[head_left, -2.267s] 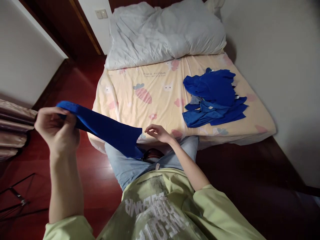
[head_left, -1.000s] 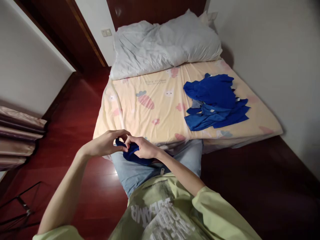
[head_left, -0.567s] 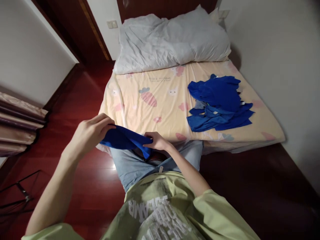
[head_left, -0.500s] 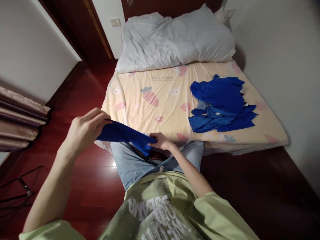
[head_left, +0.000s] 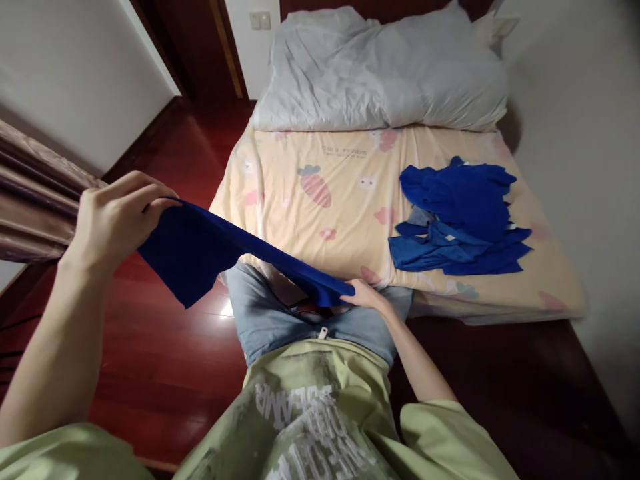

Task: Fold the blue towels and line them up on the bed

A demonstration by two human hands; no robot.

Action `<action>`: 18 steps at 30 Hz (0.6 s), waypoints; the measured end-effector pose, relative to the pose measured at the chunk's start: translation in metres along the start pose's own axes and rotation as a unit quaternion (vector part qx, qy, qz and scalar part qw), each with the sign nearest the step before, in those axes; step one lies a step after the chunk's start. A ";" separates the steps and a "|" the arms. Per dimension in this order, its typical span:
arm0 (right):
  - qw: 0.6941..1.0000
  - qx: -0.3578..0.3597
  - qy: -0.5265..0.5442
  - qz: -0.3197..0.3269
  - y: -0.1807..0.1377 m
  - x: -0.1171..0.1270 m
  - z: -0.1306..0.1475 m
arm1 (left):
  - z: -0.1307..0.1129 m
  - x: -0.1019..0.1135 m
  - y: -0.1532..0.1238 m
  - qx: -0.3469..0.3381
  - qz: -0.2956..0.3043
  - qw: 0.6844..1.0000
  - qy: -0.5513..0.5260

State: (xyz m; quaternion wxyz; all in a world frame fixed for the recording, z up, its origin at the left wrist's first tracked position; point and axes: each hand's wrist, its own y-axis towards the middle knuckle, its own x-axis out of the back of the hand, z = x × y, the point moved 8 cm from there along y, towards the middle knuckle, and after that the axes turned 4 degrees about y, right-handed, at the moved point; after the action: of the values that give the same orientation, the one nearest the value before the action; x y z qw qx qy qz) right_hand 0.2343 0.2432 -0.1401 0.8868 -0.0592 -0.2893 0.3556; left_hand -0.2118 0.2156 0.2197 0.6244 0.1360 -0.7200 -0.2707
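Note:
A blue cloth (head_left: 215, 250) is stretched between my two hands above my lap, at the foot of the bed. My left hand (head_left: 113, 220) pinches one end of it, raised out to the left over the floor. My right hand (head_left: 367, 297) grips the other end low, close to my waist. The cloth's lower edge hangs loose below my left hand. A heap of several more blue cloths (head_left: 457, 210) lies on the right side of the bed (head_left: 320, 220), well away from both hands.
The bed has a yellow sheet with cartoon prints and a white duvet (head_left: 380, 67) bunched at its head. A white wall runs along its right side. Dark red wooden floor (head_left: 165, 347) lies to the left, with brown curtains (head_left: 30, 200) at the far left.
My hands were together at my lap on the bunched cloth. My left hand has since drawn up and out to the left, spreading the cloth, while my right hand stayed by my waist.

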 end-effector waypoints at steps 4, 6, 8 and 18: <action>0.998 -0.036 0.044 0.030 -0.017 0.018 -0.002 | 0.032 -0.015 -0.008 0.050 0.034 0.997 -0.046; 0.996 -0.049 0.060 0.046 -0.026 0.025 -0.002 | 0.043 -0.023 -0.011 0.058 0.052 0.996 -0.052; 0.994 -0.058 0.086 0.029 -0.034 0.035 -0.004 | 0.052 -0.030 -0.014 0.062 0.069 0.994 -0.055; 0.966 -0.057 0.239 -0.084 -0.044 0.070 0.001 | 0.074 -0.049 -0.030 0.032 0.079 0.994 -0.062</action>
State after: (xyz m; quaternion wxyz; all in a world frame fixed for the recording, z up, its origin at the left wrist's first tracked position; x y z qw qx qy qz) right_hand 0.3006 0.2577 -0.0928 0.9521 -0.1682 -0.0927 0.2381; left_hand -0.2788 0.2341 0.1567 0.5936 0.0813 -0.7739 -0.2052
